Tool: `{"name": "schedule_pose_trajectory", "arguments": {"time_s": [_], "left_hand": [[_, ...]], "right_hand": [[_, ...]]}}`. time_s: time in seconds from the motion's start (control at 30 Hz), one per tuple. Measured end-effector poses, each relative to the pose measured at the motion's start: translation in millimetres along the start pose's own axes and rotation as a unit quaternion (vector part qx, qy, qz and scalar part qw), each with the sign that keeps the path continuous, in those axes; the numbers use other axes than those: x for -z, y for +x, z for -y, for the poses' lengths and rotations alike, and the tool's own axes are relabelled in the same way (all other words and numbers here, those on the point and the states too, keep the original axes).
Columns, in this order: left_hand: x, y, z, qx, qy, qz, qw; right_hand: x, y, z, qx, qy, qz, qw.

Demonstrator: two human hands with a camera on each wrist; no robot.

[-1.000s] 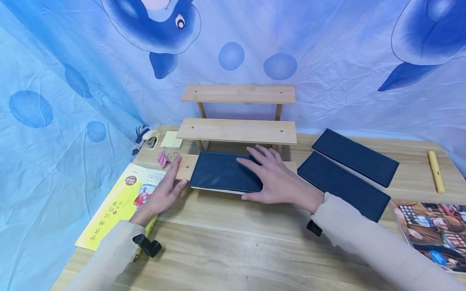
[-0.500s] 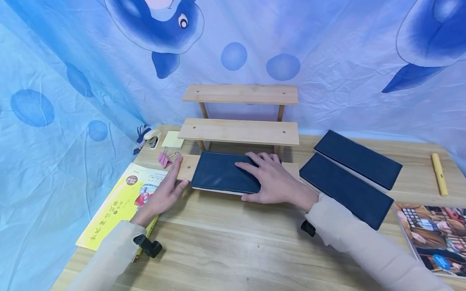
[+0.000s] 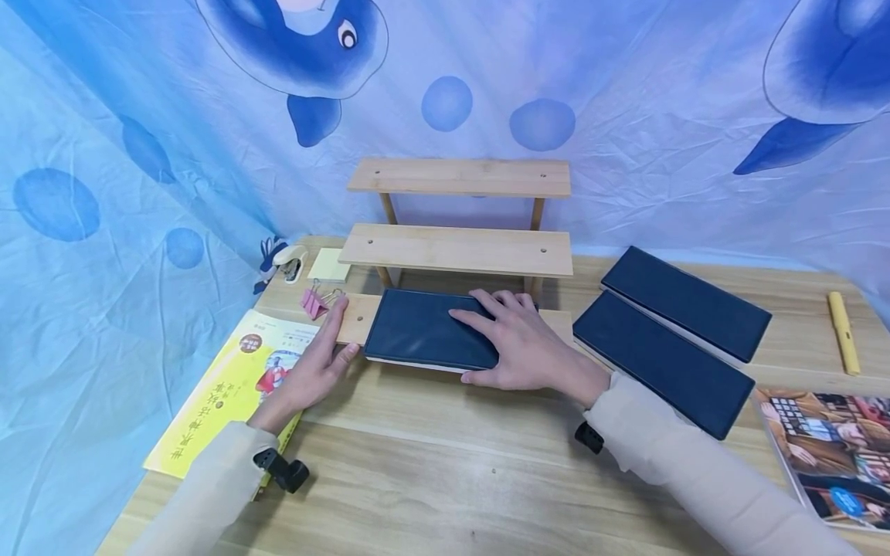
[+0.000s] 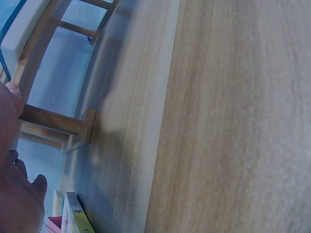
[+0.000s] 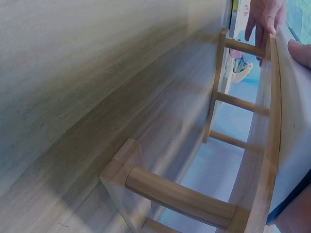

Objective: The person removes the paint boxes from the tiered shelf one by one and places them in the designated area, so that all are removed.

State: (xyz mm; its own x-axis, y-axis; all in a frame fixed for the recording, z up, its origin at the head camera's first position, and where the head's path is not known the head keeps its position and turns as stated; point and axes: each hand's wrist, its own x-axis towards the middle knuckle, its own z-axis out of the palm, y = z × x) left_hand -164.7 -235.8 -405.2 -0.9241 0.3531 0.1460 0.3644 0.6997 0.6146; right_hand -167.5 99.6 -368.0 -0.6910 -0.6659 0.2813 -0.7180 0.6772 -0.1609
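Observation:
A stepped wooden rack (image 3: 455, 251) with three shelves stands against the curtain. A dark blue notebook (image 3: 417, 328) with white page edges lies flat on its lowest shelf (image 3: 356, 330). My left hand (image 3: 316, 374) holds that shelf's left end, its thumb at the front and the other fingers along the side. Spread across the right part of the notebook, my right hand (image 3: 521, 351) grips it with the thumb at the front edge and fingers towards the far edge. The right wrist view shows the notebook's pale side (image 5: 294, 116) above the shelf edge.
Two more dark blue notebooks (image 3: 688, 305) (image 3: 660, 367) lie right of the rack. A yellow pen (image 3: 844, 332) and a picture-covered book (image 3: 827, 448) are farther right. To the left are a yellow book (image 3: 215, 401), pink binder clips (image 3: 314, 304), sticky notes (image 3: 329, 265) and a stapler (image 3: 290, 262).
My right hand has settled lower over the notebook, its fingers closer to the far edge. My left hand stays on the shelf end, and the view has shifted slightly.

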Motion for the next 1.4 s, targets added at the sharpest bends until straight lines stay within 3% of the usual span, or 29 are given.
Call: {"name": "schedule_pose_trajectory", "arguments": {"time_s": [0.43,0.67,1.17,1.4], "left_hand": [[-0.7,-0.6,-0.6,0.011,0.002,0.000,0.9999],[0.4,-1.6,0.5,0.002,-0.002,-0.005,1.0000],[0.5,-2.1,-0.3,0.007,0.000,0.000,1.0000],[-0.1,-1.8,1.9,0.003,0.002,0.001,1.0000]], "right_hand": [[3.9,1.4,2.3,0.018,-0.011,-0.003,1.000],[5.8,-1.6,5.6,0.000,-0.015,-0.013,1.000],[28.3,-51.4,12.5,-0.062,0.012,-0.089,0.994],[33.1,-75.3,7.8,-0.087,-0.001,-0.100,0.991]]}}
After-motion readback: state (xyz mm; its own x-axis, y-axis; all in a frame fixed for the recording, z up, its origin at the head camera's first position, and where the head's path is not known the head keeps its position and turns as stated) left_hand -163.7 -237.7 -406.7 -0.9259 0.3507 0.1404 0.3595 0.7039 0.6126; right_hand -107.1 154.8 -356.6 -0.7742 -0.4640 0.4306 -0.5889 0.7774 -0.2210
